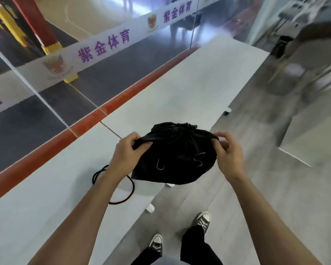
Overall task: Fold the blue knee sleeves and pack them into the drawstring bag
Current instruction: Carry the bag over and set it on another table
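The person has bare forearms (pixel 88 213), black trousers (pixel 197 247) and grey lace-up sneakers (pixel 203 220) with white toe caps.

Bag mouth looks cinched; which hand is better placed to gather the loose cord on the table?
Left, probably. The left hand grips the drawstring bag directly above the cord; the right hand holds the far side.

A single wide-angle view from a camera worn on the person's head, looking forward and steeply down. Both forearms reach into frame from the bottom edge, close to the lens. The white tabletop (pixel 180 88) runs away diagonally toward the upper right. The person's shoes (pixel 203 219) show on the floor directly below.
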